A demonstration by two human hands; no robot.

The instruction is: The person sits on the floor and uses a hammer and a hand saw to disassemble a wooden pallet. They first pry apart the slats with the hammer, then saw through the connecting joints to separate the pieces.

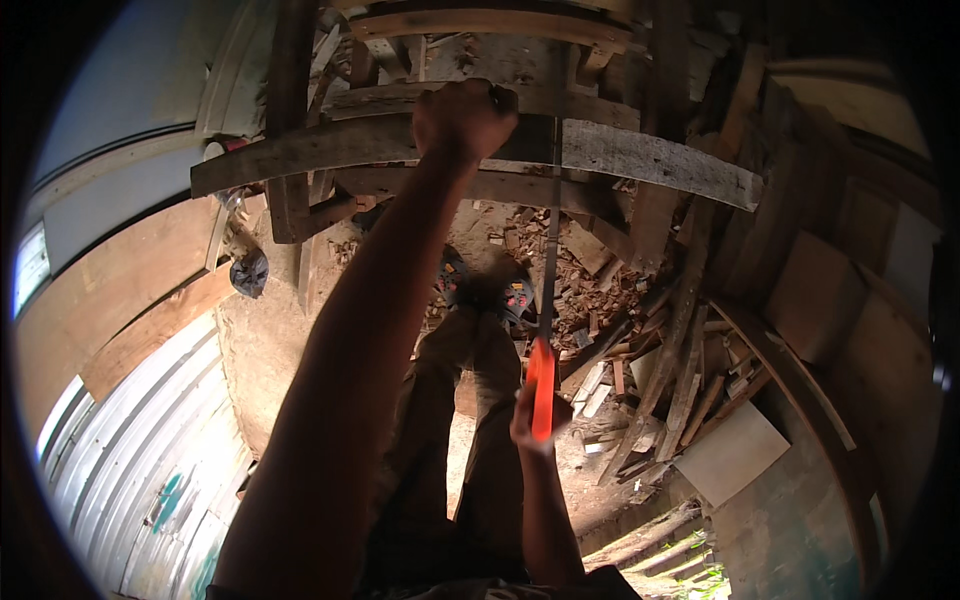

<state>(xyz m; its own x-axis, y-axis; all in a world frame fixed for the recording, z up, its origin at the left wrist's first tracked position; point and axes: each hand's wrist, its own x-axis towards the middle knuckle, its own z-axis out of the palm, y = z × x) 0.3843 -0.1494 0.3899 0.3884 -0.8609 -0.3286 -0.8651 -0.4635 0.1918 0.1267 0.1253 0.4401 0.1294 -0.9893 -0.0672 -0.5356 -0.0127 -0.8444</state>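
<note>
A long wooden plank (330, 148) lies crosswise in front of me on a rough timber frame. My left hand (464, 120) is closed over the plank near its middle, the fingers curled at its far edge. Lower down, my right hand (532, 418) grips the orange handle of a handsaw (551, 262). Its thin blade points away from me and crosses the plank a little right of my left hand. Right of the blade the plank looks pale grey and lit; left of it, darker. How deep the blade sits in the wood I cannot tell.
Timber beams (490, 22) of the frame stand beyond the plank. Wood chips and offcuts (590, 270) litter the ground by my shoes (515, 296). Loose boards (690, 380) pile up on the right. Corrugated metal sheeting (130, 480) is at the lower left.
</note>
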